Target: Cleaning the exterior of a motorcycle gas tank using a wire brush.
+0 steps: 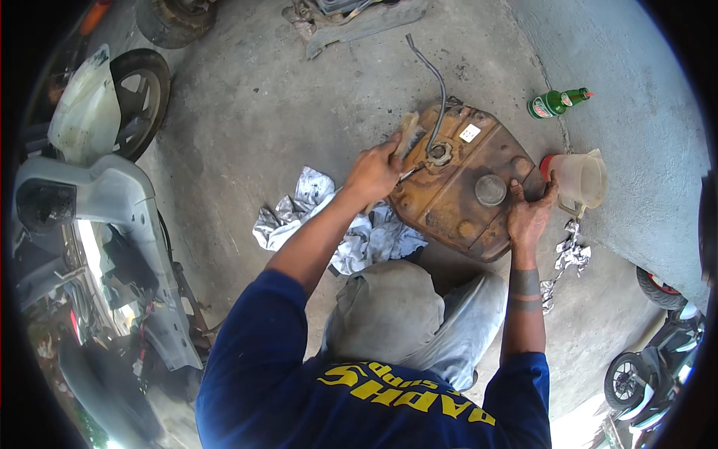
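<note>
A rusty brown fuel tank [456, 209] lies on the concrete floor in front of my knees. On top it carries a round metal cap [491, 190], and a thin dark hose [430, 71] rises from its fitting. My left hand [374, 173] is closed round a brush [408, 135] with a wooden handle, held at the tank's left edge beside the fitting. My right hand [529, 213] grips the tank's right side, thumb on the top near the cap and the other fingers over the edge.
Stained white rags [351, 239] lie left of the tank. Near the wall stand a green bottle [557, 103] and a translucent jug [583, 179]. Crumpled foil [572, 254] lies below the jug. Scooter parts [120, 194] crowd the left; a motorcycle [651, 374] is at lower right.
</note>
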Motion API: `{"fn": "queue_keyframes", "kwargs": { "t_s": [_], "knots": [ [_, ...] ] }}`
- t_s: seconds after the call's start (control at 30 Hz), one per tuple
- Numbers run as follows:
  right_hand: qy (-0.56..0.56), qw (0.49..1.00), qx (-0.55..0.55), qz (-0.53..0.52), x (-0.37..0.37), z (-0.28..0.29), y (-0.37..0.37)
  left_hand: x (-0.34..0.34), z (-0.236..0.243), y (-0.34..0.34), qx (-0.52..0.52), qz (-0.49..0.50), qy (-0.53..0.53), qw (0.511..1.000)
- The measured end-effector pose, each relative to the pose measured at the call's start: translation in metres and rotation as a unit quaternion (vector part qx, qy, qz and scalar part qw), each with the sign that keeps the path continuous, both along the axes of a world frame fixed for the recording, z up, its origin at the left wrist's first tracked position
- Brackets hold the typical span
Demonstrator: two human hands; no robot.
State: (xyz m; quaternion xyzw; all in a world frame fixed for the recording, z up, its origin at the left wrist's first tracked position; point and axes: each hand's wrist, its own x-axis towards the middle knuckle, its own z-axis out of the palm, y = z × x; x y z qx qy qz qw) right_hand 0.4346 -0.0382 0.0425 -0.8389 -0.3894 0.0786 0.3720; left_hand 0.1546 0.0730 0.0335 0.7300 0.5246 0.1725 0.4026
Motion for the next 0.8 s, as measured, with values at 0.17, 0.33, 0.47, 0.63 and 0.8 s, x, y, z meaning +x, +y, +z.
{"fn": "queue_keyframes", "kwargs": {
  "t_s": [0.17,0.33,0.47,0.63,0.8],
  "knots": [
    [-0.018,0.999,-0.021,-0.022,-0.002,0.024,0.000,-0.017,-0.001,-0.077,-0.076,0.011,0.002,0.997],
    [0.013,1.000,-0.025,0.011,-0.018,0.017,-0.003,-0.005,-0.027,-0.003,-0.057,0.033,0.087,0.994],
    [-0.011,1.000,-0.008,-0.005,-0.008,0.002,-0.002,-0.022,0.016,-0.020,-0.026,0.030,0.030,0.999],
    [0.007,1.000,-0.012,-0.006,-0.014,0.036,0.011,-0.010,-0.022,-0.056,0.000,0.002,0.009,1.000],
    [-0.040,0.999,-0.017,-0.033,0.007,0.020,-0.009,0.035,-0.020,0.024,-0.017,-0.057,0.051,0.997]
  ]
}}
